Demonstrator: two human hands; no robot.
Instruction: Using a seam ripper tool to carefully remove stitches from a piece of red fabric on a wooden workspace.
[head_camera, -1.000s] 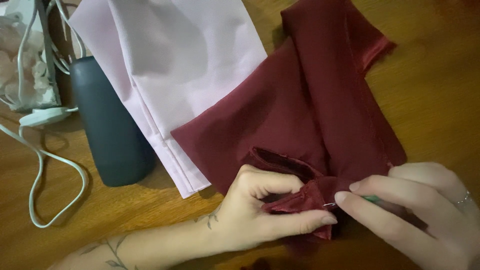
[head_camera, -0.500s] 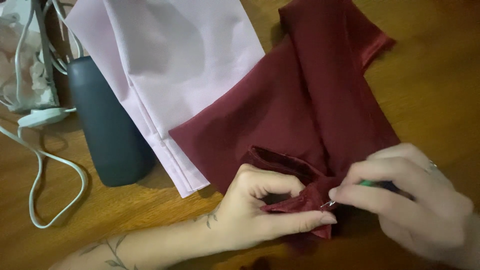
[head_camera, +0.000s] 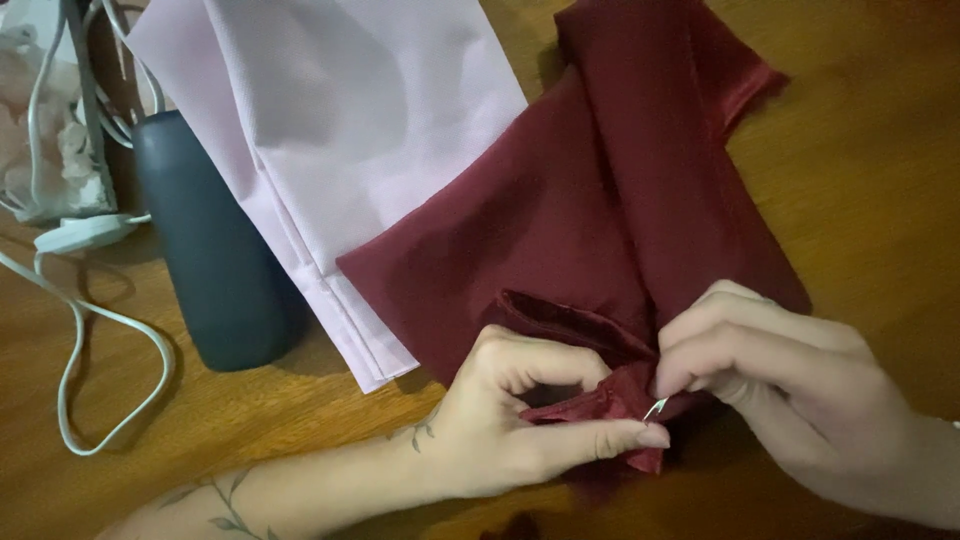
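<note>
Since half a sec ago: right hand (head_camera: 800, 400) has slid left and closed in on the cloth fold; its fingers now bunch tight over the needle, and the green bit seen by them earlier is hidden. Left hand unchanged in place.

Dark red cloth (head_camera: 600, 220) lies spread on the wooden table (head_camera: 870, 160), centre-right of view, running from top edge down to the hands. Near edge is gathered into a small crumpled fold btwn both hands.

Needle (head_camera: 655, 408): thin, pale, short tip showing just below right fingertips, angled down-left, at the gathered fold. Rest of it covered by the fingers.

Right hand: fingers pressed together, pinching the needle; knuckles up, back of hand toward cam.

Left hand (head_camera: 520, 420): thumb and forefinger pinching the gathered fold, thumb lying along its lower edge, thumb tip just beside needle tip. Forearm comes in from lower left.

Outward: pale pink cloth (head_camera: 330, 130), folded in layers, upper centre-left; red cloth overlaps its right edge. Left of it, a dark rounded cylinder (head_camera: 215, 250) lying on the table, touching the pink cloth's left edge. Far left: white cord (head_camera: 75, 330) looping over the table.
</note>
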